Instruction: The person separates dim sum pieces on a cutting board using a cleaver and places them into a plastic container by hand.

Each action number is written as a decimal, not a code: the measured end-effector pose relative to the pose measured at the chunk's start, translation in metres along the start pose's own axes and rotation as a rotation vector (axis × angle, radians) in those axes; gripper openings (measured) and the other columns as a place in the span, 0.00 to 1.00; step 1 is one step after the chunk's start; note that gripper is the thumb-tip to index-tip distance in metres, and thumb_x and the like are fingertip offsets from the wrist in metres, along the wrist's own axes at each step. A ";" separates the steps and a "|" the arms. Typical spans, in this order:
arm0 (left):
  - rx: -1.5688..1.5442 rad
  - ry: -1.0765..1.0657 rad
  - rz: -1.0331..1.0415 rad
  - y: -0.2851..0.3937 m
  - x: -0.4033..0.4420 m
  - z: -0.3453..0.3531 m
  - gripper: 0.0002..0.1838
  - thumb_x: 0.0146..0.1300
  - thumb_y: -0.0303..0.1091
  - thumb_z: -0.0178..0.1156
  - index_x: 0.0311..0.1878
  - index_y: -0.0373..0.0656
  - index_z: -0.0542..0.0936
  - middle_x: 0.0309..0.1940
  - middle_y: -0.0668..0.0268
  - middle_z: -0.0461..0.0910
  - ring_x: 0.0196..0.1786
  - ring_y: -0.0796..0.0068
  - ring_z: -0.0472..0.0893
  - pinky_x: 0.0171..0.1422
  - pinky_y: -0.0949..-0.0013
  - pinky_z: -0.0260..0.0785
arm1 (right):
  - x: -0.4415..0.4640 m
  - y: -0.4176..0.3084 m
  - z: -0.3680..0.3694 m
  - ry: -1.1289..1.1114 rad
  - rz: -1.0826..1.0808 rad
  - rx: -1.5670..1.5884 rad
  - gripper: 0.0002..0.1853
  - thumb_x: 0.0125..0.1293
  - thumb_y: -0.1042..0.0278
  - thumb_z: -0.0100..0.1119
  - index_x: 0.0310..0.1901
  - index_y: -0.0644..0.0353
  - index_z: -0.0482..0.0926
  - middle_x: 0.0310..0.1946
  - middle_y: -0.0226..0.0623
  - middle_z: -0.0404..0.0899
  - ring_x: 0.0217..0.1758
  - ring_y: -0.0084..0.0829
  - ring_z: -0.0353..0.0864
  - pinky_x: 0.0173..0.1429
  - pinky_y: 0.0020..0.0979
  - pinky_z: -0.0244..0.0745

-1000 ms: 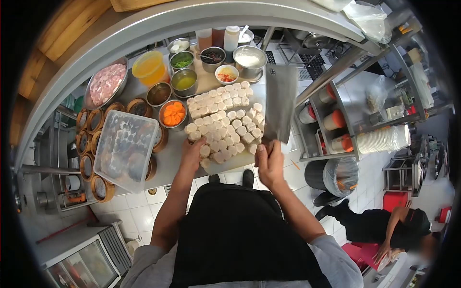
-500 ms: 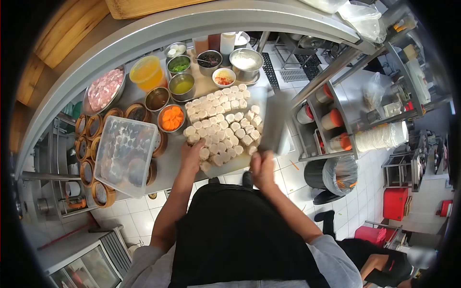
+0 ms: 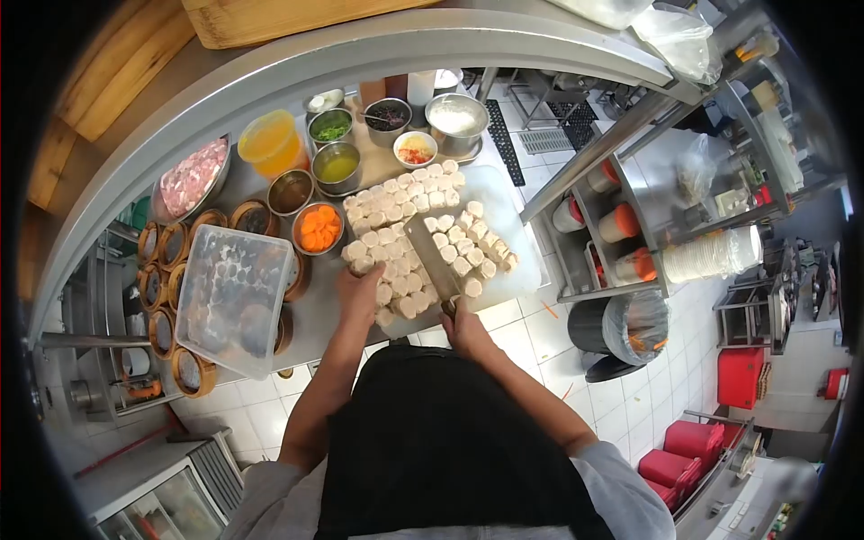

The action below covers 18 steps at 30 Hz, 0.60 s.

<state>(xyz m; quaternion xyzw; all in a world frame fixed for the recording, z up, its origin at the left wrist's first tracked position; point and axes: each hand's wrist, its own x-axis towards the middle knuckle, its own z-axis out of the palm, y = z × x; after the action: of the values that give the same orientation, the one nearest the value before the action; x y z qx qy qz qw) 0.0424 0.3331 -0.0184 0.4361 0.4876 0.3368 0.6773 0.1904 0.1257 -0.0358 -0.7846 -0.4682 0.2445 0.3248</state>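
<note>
My right hand (image 3: 468, 331) is closed round the handle of a cleaver (image 3: 430, 256). Its broad blade lies among rows of pale, short cylindrical pieces (image 3: 378, 243), between the left block and a looser cluster on the right. At the near left edge of the rows, my left hand (image 3: 360, 292) presses in with bent fingers and holds the pieces; some fingertips are hidden. Under the pieces is a white cutting board (image 3: 517, 274), bare along its right side.
Bowls of sliced carrots (image 3: 319, 229), yellow liquid (image 3: 337, 166) and white powder (image 3: 454, 119) stand behind. On the left are a clear plastic box (image 3: 225, 297), bamboo steamers (image 3: 191, 369) and a bowl of raw meat (image 3: 193, 180). A lined bin (image 3: 637, 324) is at right.
The cleaver has swung left from the right side of the board into the rows. Some pieces at right now sit further right. The other person at lower right is out of view.
</note>
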 end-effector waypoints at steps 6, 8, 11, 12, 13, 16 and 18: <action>0.035 0.037 -0.019 0.006 0.009 -0.004 0.27 0.64 0.31 0.78 0.62 0.31 0.82 0.56 0.54 0.87 0.53 0.67 0.88 0.56 0.62 0.81 | 0.018 -0.092 -0.090 0.037 0.146 0.108 0.19 0.83 0.61 0.56 0.62 0.67 0.65 0.38 0.72 0.84 0.45 0.74 0.83 0.48 0.66 0.76; 0.030 0.041 -0.030 -0.004 0.010 -0.011 0.27 0.64 0.31 0.78 0.63 0.31 0.81 0.56 0.56 0.87 0.53 0.66 0.88 0.57 0.62 0.81 | 0.014 -0.105 -0.115 0.159 0.132 0.219 0.20 0.84 0.60 0.56 0.63 0.65 0.65 0.40 0.70 0.85 0.45 0.73 0.84 0.48 0.66 0.76; 0.008 0.050 0.022 -0.012 0.019 -0.009 0.27 0.64 0.30 0.77 0.64 0.31 0.81 0.55 0.57 0.88 0.52 0.66 0.89 0.57 0.63 0.81 | 0.005 -0.030 -0.026 0.039 0.153 0.102 0.19 0.84 0.58 0.54 0.61 0.66 0.66 0.45 0.68 0.86 0.48 0.71 0.85 0.51 0.64 0.78; -0.002 0.056 0.066 -0.011 0.016 -0.004 0.26 0.65 0.29 0.77 0.64 0.31 0.81 0.55 0.57 0.88 0.52 0.66 0.89 0.57 0.63 0.82 | 0.007 -0.027 -0.016 -0.066 0.180 0.002 0.19 0.85 0.58 0.54 0.61 0.66 0.67 0.45 0.68 0.86 0.49 0.71 0.85 0.52 0.64 0.78; -0.005 0.064 0.109 -0.010 0.013 -0.002 0.26 0.65 0.28 0.76 0.63 0.32 0.81 0.55 0.57 0.88 0.51 0.66 0.89 0.57 0.63 0.82 | 0.004 -0.019 -0.015 -0.068 0.122 0.049 0.19 0.84 0.58 0.54 0.60 0.67 0.67 0.45 0.69 0.86 0.49 0.72 0.85 0.53 0.64 0.78; 0.035 0.029 0.031 0.012 0.000 -0.011 0.24 0.65 0.26 0.75 0.63 0.33 0.81 0.55 0.58 0.88 0.53 0.67 0.89 0.58 0.63 0.82 | 0.015 -0.048 -0.037 -0.094 -0.027 0.164 0.21 0.83 0.57 0.56 0.58 0.71 0.68 0.44 0.73 0.85 0.51 0.73 0.84 0.55 0.63 0.77; -0.023 0.000 0.071 -0.005 0.015 -0.010 0.28 0.65 0.26 0.76 0.65 0.32 0.77 0.58 0.55 0.85 0.57 0.65 0.87 0.60 0.62 0.82 | 0.017 -0.069 -0.060 -0.041 0.039 0.161 0.20 0.83 0.59 0.57 0.58 0.70 0.68 0.43 0.72 0.85 0.50 0.73 0.84 0.53 0.63 0.78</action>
<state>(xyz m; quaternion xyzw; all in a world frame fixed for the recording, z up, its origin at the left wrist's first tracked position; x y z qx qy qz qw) 0.0373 0.3473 -0.0302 0.4451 0.4679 0.3664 0.6698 0.1988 0.1480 0.0539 -0.7599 -0.4380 0.3035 0.3723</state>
